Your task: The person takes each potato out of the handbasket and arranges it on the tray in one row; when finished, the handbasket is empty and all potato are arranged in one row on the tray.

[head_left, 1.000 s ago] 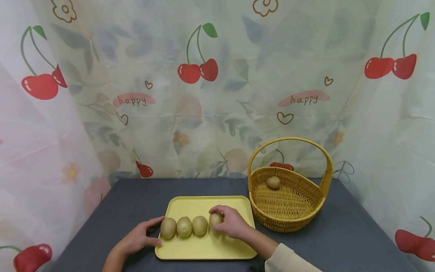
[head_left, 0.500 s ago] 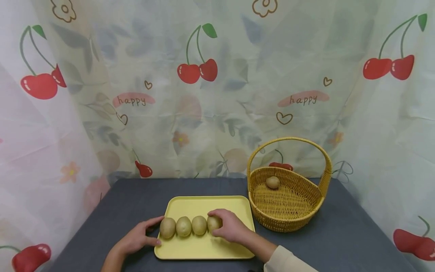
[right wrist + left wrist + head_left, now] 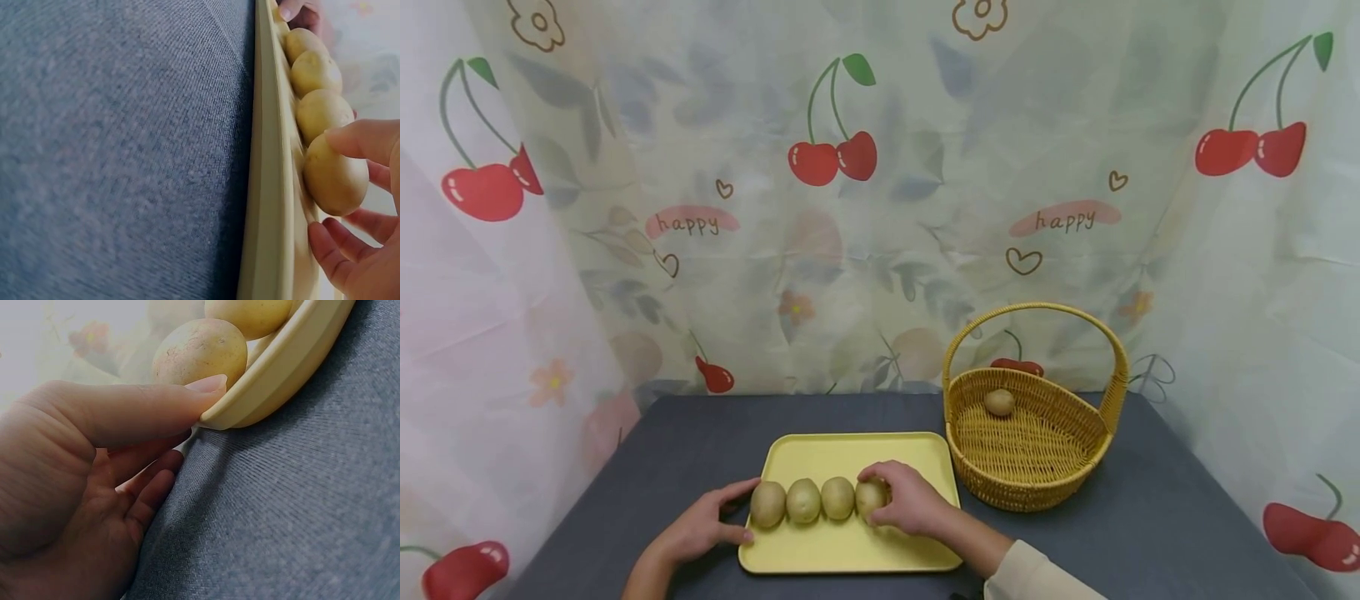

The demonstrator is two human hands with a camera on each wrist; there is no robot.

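Several potatoes stand in a row on a yellow tray (image 3: 850, 550). My right hand (image 3: 913, 498) holds the rightmost potato (image 3: 870, 497) between thumb and fingers, close beside its neighbour (image 3: 837, 498). In the right wrist view, the thumb lies on top of this potato (image 3: 334, 178) and the other fingers are around its far and near sides. At the tray's left edge, my left hand (image 3: 700, 525) rests with its fingers spread near the leftmost potato (image 3: 767, 505). The left wrist view has its straight thumb (image 3: 150, 409) on the tray's rim (image 3: 275, 387), with the other fingers outside below it.
To the right of the tray stands a wicker basket (image 3: 1030, 497) with a tall arched handle, and one potato (image 3: 999, 402) lies inside it. A dark grey cloth (image 3: 700, 425) covers the table. Cherry-patterned curtains (image 3: 910, 250) hang behind and at both sides.
My right hand has shifted slightly left with its potato, narrowing the gap to the row. My left hand stays at the tray's edge.
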